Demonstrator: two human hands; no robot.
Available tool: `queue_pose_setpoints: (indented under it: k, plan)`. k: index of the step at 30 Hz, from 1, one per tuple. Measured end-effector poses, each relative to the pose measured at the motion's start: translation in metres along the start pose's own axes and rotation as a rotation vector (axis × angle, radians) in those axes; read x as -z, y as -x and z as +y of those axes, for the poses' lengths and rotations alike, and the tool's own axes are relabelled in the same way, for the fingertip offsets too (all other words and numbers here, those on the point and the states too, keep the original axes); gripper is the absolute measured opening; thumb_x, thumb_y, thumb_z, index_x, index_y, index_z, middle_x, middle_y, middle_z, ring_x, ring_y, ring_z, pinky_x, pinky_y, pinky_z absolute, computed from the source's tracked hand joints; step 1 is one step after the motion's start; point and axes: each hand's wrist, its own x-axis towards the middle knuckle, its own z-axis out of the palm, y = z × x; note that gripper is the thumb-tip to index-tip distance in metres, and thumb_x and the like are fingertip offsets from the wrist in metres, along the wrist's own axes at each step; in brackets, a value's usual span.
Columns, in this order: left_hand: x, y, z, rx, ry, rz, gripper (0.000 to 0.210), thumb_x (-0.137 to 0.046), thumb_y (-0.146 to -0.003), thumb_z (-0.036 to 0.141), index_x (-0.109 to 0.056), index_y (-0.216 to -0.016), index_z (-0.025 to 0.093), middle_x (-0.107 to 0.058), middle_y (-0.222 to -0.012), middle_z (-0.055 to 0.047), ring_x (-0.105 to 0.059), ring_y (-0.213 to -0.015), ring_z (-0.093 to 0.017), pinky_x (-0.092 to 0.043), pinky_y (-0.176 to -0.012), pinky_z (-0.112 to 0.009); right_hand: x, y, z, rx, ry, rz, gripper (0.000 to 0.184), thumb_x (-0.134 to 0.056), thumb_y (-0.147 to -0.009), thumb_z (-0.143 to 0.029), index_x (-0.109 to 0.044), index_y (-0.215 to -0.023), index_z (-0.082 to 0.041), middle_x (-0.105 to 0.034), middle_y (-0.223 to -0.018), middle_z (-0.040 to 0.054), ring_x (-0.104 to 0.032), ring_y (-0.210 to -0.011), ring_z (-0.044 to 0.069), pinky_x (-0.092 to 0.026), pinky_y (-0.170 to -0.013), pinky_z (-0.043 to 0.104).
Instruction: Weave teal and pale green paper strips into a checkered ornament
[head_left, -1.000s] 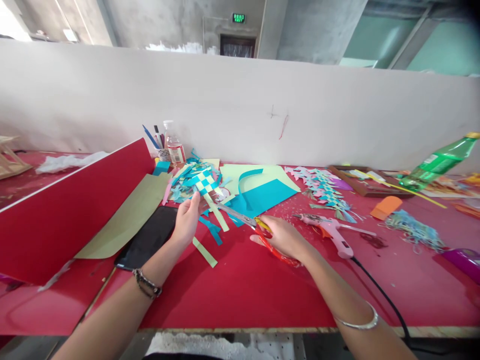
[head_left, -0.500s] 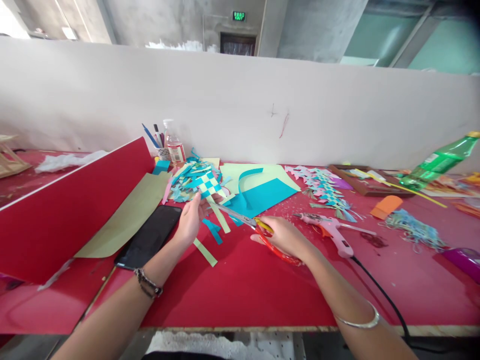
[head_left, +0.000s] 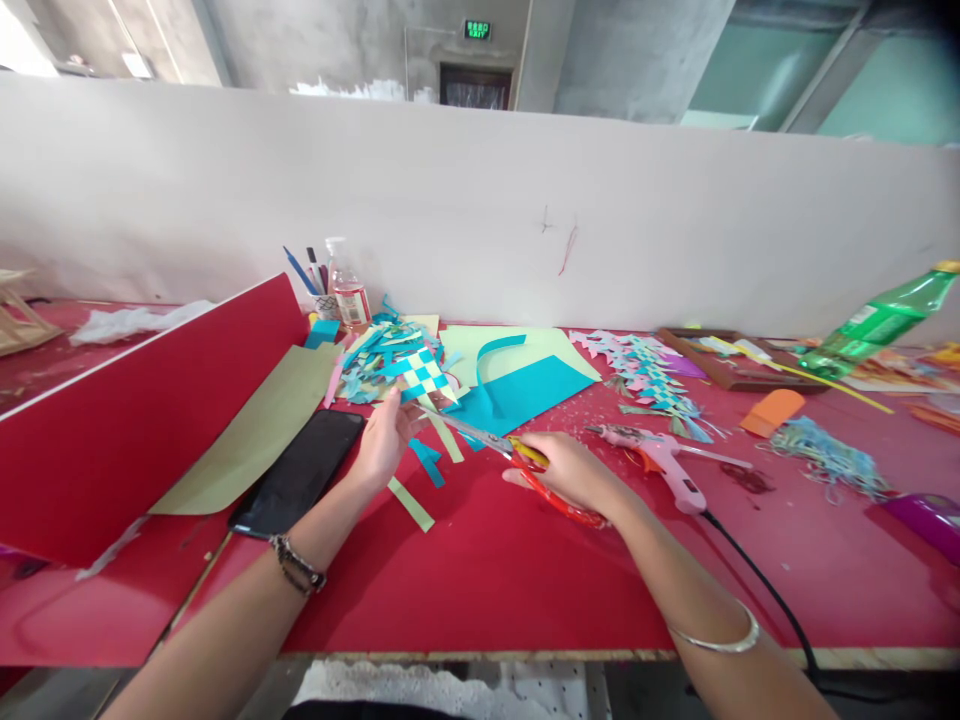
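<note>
My left hand [head_left: 386,440] pinches a woven paper piece [head_left: 425,374] in a blue and pale yellow check, held above the red table. A pale strip [head_left: 450,440] hangs down from it. My right hand [head_left: 566,468] is wrapped round a pair of scissors [head_left: 491,440] with red and yellow handles. The blades point left and reach the strip just below the woven piece; whether they are parted I cannot make out. Cut strips in blue [head_left: 427,463] and pale green [head_left: 411,504] lie on the table under my hands.
A black phone [head_left: 300,470] lies left of my left hand. Behind are a heap of paper scraps [head_left: 379,350] and a blue sheet [head_left: 540,395]. A pink glue gun [head_left: 660,460] with a cord sits to the right, near fish-shaped weavings [head_left: 652,380] and a green bottle [head_left: 877,325].
The woven piece has turned and shifted slightly to the right in my left hand. The hanging strip has moved a little with it. My right hand and the scissors are almost unmoved.
</note>
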Motion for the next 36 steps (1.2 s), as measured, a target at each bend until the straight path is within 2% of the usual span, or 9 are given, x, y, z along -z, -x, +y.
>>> queue_pose_setpoints:
  k: [9,18,23,28,32,34,36]
  plan:
    - [0.001,0.0,0.0,-0.014,0.043,-0.031,0.039,-0.044,-0.076,0.048,-0.062,-0.092,0.017,-0.068,-0.085,-0.007,-0.059,-0.092,-0.025,-0.049,-0.075,-0.035,0.001,-0.001,0.002,0.006,-0.034,-0.024,0.027,-0.052,-0.07,-0.047,-0.052,-0.071,-0.02,-0.056,-0.064,-0.0014,-0.049,-0.057,0.013,-0.026,-0.049,0.02]
    - [0.0,0.001,0.001,0.051,0.062,-0.066,0.042,-0.041,-0.079,0.047,-0.059,-0.096,0.013,-0.066,-0.09,-0.009,-0.058,-0.093,-0.025,-0.047,-0.079,-0.037,0.001,-0.002,0.006,-0.007,-0.063,-0.038,0.03,-0.054,-0.068,-0.048,-0.053,-0.068,-0.018,-0.052,-0.058,-0.0025,-0.046,-0.052,0.011,-0.024,-0.048,0.02]
    - [0.002,-0.002,-0.002,0.057,0.013,0.016,0.04,-0.038,-0.08,0.045,-0.058,-0.094,0.013,-0.064,-0.095,-0.01,-0.057,-0.096,-0.024,-0.046,-0.08,-0.036,-0.001,-0.002,0.007,-0.055,-0.032,-0.047,0.037,-0.052,-0.067,-0.054,-0.053,-0.063,-0.018,-0.048,-0.051,-0.0034,-0.041,-0.047,0.009,-0.02,-0.045,0.02]
    - [0.009,-0.007,0.0,-0.073,-0.061,0.29,0.036,-0.037,-0.081,0.043,-0.057,-0.091,0.015,-0.062,-0.1,-0.009,-0.057,-0.095,-0.02,-0.045,-0.081,-0.033,-0.006,-0.001,0.004,-0.065,0.108,0.035,0.039,-0.049,-0.068,-0.058,-0.055,-0.067,-0.019,-0.055,-0.056,0.0008,-0.046,-0.049,0.012,-0.021,-0.045,0.022]
    - [0.013,-0.007,0.002,-0.196,-0.201,0.315,0.037,-0.037,-0.08,0.047,-0.056,-0.082,0.015,-0.062,-0.084,-0.006,-0.059,-0.082,-0.017,-0.047,-0.071,-0.027,-0.012,-0.003,0.005,-0.103,0.282,0.041,0.039,-0.05,-0.068,-0.058,-0.057,-0.071,-0.02,-0.061,-0.065,0.0053,-0.054,-0.057,0.017,-0.025,-0.047,0.023]
    - [0.012,-0.003,0.003,-0.231,-0.385,0.328,0.037,-0.038,-0.08,0.048,-0.053,-0.069,0.016,-0.058,-0.065,-0.002,-0.057,-0.065,-0.013,-0.044,-0.058,-0.022,-0.013,-0.004,0.007,-0.086,0.331,0.03,0.035,-0.052,-0.068,-0.054,-0.059,-0.075,-0.02,-0.062,-0.072,0.0066,-0.056,-0.066,0.02,-0.03,-0.051,0.024]
    - [0.01,0.001,0.005,-0.255,-0.603,0.339,0.039,-0.038,-0.08,0.046,-0.044,-0.055,0.017,-0.046,-0.05,0.003,-0.047,-0.05,-0.009,-0.037,-0.048,-0.02,-0.013,-0.004,0.008,-0.017,0.337,0.056,0.03,-0.056,-0.068,-0.047,-0.06,-0.08,-0.02,-0.061,-0.083,0.0082,-0.056,-0.079,0.022,-0.036,-0.059,0.026]
